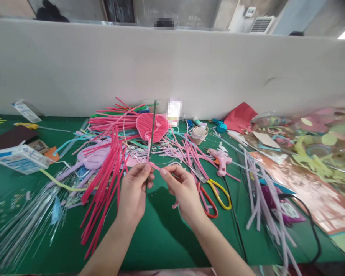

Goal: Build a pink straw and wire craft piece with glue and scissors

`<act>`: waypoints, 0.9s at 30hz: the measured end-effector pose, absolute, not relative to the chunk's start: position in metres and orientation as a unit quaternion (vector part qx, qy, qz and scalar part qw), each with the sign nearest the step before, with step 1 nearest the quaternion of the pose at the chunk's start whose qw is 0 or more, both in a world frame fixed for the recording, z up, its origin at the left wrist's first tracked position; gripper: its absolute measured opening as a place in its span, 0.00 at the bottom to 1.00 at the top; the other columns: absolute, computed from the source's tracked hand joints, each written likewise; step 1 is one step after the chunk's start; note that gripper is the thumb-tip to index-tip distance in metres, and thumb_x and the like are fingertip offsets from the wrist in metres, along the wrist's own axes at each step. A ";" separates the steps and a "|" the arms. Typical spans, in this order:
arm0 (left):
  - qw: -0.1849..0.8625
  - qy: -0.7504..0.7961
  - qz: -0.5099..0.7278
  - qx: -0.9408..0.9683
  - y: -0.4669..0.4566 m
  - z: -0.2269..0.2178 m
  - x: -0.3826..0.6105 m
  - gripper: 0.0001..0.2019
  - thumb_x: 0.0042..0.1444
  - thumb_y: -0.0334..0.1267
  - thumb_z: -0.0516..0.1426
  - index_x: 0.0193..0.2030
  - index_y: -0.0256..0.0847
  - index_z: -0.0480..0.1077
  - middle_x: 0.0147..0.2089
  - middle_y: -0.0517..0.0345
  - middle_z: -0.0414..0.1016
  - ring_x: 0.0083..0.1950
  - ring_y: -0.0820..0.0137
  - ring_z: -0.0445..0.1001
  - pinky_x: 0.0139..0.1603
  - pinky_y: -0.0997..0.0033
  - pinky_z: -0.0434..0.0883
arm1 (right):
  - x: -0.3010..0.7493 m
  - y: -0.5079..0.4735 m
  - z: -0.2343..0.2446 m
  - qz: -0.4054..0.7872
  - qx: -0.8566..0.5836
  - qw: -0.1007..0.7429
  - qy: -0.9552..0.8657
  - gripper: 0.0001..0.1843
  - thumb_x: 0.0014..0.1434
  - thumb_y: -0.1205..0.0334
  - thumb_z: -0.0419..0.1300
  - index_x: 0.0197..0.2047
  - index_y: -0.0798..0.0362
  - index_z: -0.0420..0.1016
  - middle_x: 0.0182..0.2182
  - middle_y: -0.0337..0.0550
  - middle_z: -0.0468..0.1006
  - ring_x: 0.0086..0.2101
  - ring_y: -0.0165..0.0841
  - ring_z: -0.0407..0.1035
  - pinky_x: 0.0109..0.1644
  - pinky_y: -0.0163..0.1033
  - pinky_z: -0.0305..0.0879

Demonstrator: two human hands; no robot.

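My left hand [137, 184] pinches a thin dark rod [153, 126] that stands nearly upright. A pink pipe cleaner [155, 166] crosses the rod at my left fingertips, and light pink covers a short stretch just above them. My right hand [181, 188] is closed on the other part of this pipe cleaner, its thumb and forefinger pressed together. Behind the rod is a rounded pink fan-like piece made of pipe cleaners [145, 124], with small knotted trims. A bundle of deep pink pipe cleaners [103, 195] lies left of my left hand.
Scissors with red and yellow handles [225, 197] and a pink glue gun [222, 163] lie right of my hands. Lilac pipe cleaners [255, 199] are further right. Thin silvery wires [25, 226] and a white-blue box [21, 159] sit left. A pale partition [89, 69] stands behind.
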State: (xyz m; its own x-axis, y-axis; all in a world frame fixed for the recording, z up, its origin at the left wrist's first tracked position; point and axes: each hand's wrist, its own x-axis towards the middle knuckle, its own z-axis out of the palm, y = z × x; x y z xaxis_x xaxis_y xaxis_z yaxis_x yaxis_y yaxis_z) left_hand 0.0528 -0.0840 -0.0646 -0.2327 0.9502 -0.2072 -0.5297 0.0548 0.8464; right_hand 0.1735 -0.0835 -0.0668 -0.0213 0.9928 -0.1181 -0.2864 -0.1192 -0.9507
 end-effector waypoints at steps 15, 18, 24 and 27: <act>0.649 0.373 0.617 0.243 -0.074 -0.071 0.055 0.18 0.43 0.45 0.72 0.32 0.33 0.75 0.20 0.67 0.64 0.19 0.84 0.56 0.17 0.86 0.55 | 0.176 -0.087 -0.067 0.497 -0.471 0.537 -0.493 0.12 0.57 0.52 0.65 0.32 0.53 0.75 0.24 0.37 0.73 0.24 0.28 0.62 0.26 0.34 0.55; 0.603 0.397 0.645 0.250 -0.075 -0.073 0.057 0.18 0.45 0.43 0.71 0.39 0.35 0.74 0.21 0.68 0.64 0.20 0.84 0.58 0.18 0.86 0.55 | 0.173 -0.092 -0.065 0.440 -0.482 0.529 -0.542 0.08 0.60 0.56 0.62 0.34 0.52 0.76 0.27 0.39 0.76 0.26 0.29 0.66 0.29 0.35 0.60; 0.565 0.407 0.667 0.263 -0.084 -0.067 0.057 0.15 0.47 0.42 0.70 0.33 0.37 0.72 0.21 0.66 0.66 0.22 0.82 0.61 0.20 0.85 0.59 | 0.172 -0.096 -0.068 0.344 -0.491 0.523 -0.606 0.06 0.61 0.60 0.60 0.35 0.52 0.78 0.27 0.40 0.75 0.26 0.29 0.66 0.29 0.35 0.61; 0.605 0.393 0.639 0.265 -0.084 -0.065 0.054 0.15 0.49 0.44 0.69 0.30 0.36 0.71 0.19 0.67 0.63 0.20 0.82 0.57 0.19 0.85 0.57 | 0.173 -0.093 -0.072 0.365 -0.490 0.519 -0.598 0.08 0.62 0.58 0.61 0.36 0.51 0.78 0.29 0.40 0.77 0.27 0.29 0.66 0.30 0.35 0.61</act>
State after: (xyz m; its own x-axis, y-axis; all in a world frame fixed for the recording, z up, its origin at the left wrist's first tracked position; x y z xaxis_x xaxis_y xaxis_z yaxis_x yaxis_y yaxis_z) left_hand 0.0540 -0.0837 -0.0651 -0.1262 0.9825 -0.1371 -0.5656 0.0423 0.8236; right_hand 0.1732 -0.0934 -0.0721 0.0186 0.9647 0.2627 0.2074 0.2533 -0.9449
